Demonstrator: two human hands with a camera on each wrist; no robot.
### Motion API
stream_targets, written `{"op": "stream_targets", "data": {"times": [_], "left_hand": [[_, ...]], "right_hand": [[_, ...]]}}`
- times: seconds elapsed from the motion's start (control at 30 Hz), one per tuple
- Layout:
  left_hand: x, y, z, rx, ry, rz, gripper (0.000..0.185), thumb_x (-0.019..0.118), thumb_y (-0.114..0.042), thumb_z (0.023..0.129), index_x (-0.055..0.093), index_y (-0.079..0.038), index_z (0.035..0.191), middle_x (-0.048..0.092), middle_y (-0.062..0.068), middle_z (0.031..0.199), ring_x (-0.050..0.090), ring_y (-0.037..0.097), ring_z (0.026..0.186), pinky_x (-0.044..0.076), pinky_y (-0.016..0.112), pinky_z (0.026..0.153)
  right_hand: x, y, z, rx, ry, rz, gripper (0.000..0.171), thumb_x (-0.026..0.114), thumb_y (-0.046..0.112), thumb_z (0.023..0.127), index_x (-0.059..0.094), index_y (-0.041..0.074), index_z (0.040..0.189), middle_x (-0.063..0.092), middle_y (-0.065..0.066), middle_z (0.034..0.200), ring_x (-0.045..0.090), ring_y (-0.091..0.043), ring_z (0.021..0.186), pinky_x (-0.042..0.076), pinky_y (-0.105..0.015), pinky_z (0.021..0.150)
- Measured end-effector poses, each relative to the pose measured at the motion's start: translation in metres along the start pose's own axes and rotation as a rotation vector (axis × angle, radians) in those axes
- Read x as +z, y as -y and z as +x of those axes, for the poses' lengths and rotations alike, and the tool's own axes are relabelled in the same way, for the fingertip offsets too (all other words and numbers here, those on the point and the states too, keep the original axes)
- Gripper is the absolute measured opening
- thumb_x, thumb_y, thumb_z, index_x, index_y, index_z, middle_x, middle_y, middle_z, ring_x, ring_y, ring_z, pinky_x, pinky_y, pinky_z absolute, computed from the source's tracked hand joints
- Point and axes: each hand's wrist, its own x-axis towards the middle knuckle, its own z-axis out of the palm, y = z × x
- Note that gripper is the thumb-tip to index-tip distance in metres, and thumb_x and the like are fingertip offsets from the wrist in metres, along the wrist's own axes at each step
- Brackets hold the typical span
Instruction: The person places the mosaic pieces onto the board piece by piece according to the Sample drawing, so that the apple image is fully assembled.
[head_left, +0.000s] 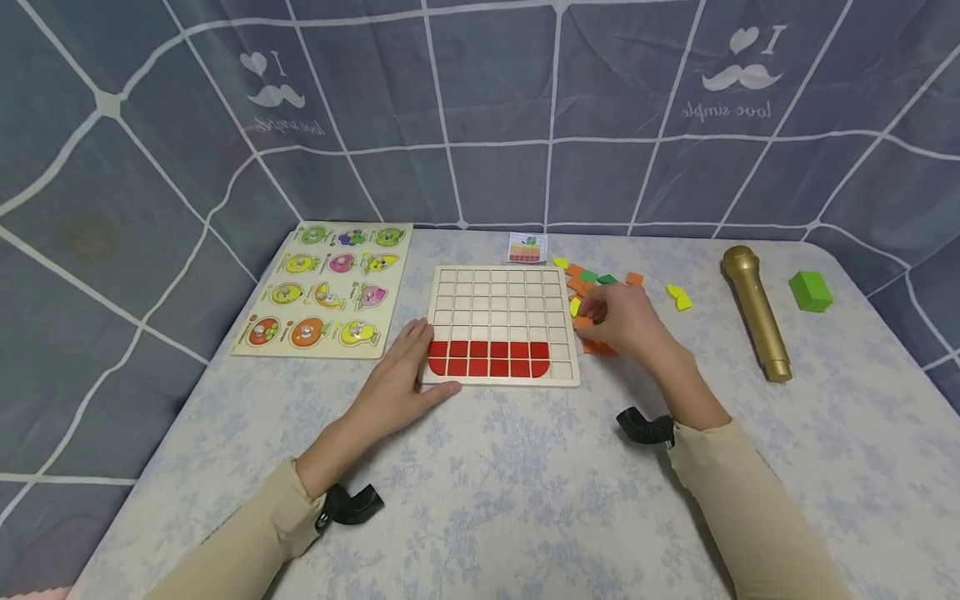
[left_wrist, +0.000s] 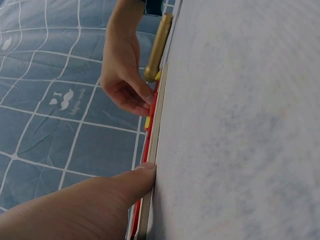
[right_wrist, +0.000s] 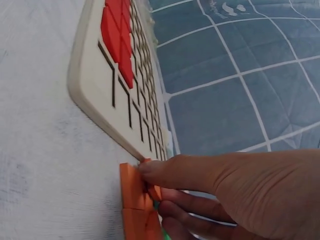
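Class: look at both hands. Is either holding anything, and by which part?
Right hand pinches an orange tile by its edge; left hand only rests against the grid board.

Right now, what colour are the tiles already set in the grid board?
Red tiles fill the grid board bottom rows; clearest in the head view.

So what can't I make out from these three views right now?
- Head view: the right hand covers part of the orange pieces, so whether it grips one stays unclear.
- Head view: the small pattern card is too small to read.
- Left wrist view: the grid board shows edge-on only, so its cells are hidden.
- Right wrist view: the frame's bottom edge cuts off the fingers and orange pieces.
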Motion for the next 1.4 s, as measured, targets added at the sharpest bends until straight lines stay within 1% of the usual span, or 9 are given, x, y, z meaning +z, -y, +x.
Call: {"op": "stream_targets", "data": {"times": [0.17, 0.33, 0.4, 0.63, 0.77, 0.87, 1.03, 1.17, 1.4], "left_hand": [[0.0, 0.0, 0.0, -0.007, -0.002, -0.001, 0.101, 0.08, -0.043, 0.093, 0.028, 0.008, 0.162, 0.022, 0.023, 0.173, 0.017, 0.039, 0.163, 0.024, 0.058, 0.129], [0.001, 0.001, 0.0, -0.014, -0.002, -0.003, 0.101, 0.081, -0.043, 0.092, 0.029, 0.008, 0.162, 0.022, 0.023, 0.173, 0.017, 0.039, 0.163, 0.024, 0.058, 0.129], [0.001, 0.001, 0.0, -0.013, 0.002, -0.002, 0.101, 0.081, -0.043, 0.092, 0.029, 0.008, 0.162, 0.022, 0.023, 0.173, 0.017, 0.039, 0.163, 0.024, 0.058, 0.129], [0.002, 0.002, 0.0, -0.012, 0.007, 0.003, 0.101, 0.081, -0.043, 0.093, 0.029, 0.008, 0.162, 0.023, 0.023, 0.173, 0.017, 0.039, 0.163, 0.024, 0.058, 0.129], [0.002, 0.002, 0.0, -0.017, 0.01, 0.003, 0.101, 0.081, -0.044, 0.093, 0.029, 0.007, 0.162, 0.022, 0.023, 0.173, 0.016, 0.038, 0.163, 0.024, 0.058, 0.129], [0.002, 0.002, 0.0, -0.02, 0.016, 0.007, 0.101, 0.081, -0.044, 0.093, 0.028, 0.007, 0.163, 0.021, 0.022, 0.174, 0.016, 0.038, 0.163, 0.024, 0.058, 0.129], [0.0, 0.001, 0.001, -0.017, 0.011, 0.006, 0.101, 0.08, -0.045, 0.093, 0.028, 0.006, 0.163, 0.021, 0.021, 0.174, 0.015, 0.037, 0.163, 0.023, 0.058, 0.129], [-0.001, 0.0, 0.002, -0.012, 0.004, 0.001, 0.101, 0.08, -0.045, 0.093, 0.029, 0.007, 0.163, 0.022, 0.021, 0.174, 0.016, 0.037, 0.163, 0.024, 0.058, 0.129], [-0.001, -0.001, 0.001, -0.015, 0.01, 0.004, 0.101, 0.08, -0.044, 0.093, 0.029, 0.007, 0.163, 0.021, 0.022, 0.174, 0.015, 0.038, 0.163, 0.023, 0.058, 0.129]], "right_hand": [[-0.005, 0.001, 0.0, -0.014, 0.016, 0.005, 0.017, 0.085, 0.008, 0.085, 0.076, 0.002, 0.098, 0.073, -0.011, 0.092, 0.066, -0.026, 0.085, 0.054, -0.041, 0.079], [-0.003, 0.003, -0.001, -0.031, -0.025, 0.044, 0.02, 0.087, 0.009, 0.084, 0.076, 0.001, 0.099, 0.074, -0.012, 0.092, 0.068, -0.026, 0.086, 0.054, -0.039, 0.079], [0.001, 0.005, -0.001, -0.054, -0.039, 0.068, 0.021, 0.087, 0.009, 0.084, 0.077, 0.001, 0.1, 0.075, -0.013, 0.093, 0.069, -0.026, 0.086, 0.054, -0.038, 0.079], [0.021, 0.017, 0.0, -0.124, -0.045, 0.13, 0.021, 0.089, 0.012, 0.083, 0.078, 0.005, 0.099, 0.072, -0.007, 0.088, 0.066, -0.023, 0.083, 0.052, -0.034, 0.075], [0.033, 0.023, 0.0, -0.179, -0.036, 0.176, 0.017, 0.088, 0.012, 0.086, 0.079, 0.005, 0.099, 0.075, -0.007, 0.092, 0.067, -0.022, 0.087, 0.056, -0.035, 0.077], [0.038, 0.026, -0.002, -0.19, -0.035, 0.204, 0.013, 0.086, 0.011, 0.088, 0.081, 0.007, 0.099, 0.076, -0.007, 0.098, 0.069, -0.022, 0.091, 0.058, -0.037, 0.08], [0.038, 0.029, -0.002, -0.204, -0.039, 0.199, 0.01, 0.085, 0.01, 0.09, 0.083, 0.009, 0.1, 0.077, -0.006, 0.098, 0.07, -0.022, 0.093, 0.061, -0.041, 0.083], [0.034, 0.03, -0.001, -0.211, -0.013, 0.191, 0.011, 0.084, 0.008, 0.091, 0.083, 0.009, 0.101, 0.078, -0.004, 0.097, 0.069, -0.022, 0.093, 0.061, -0.041, 0.084], [0.028, 0.029, -0.001, -0.241, 0.017, 0.153, 0.013, 0.083, 0.005, 0.089, 0.085, 0.008, 0.102, 0.081, -0.006, 0.102, 0.074, -0.024, 0.094, 0.062, -0.042, 0.086]]}}
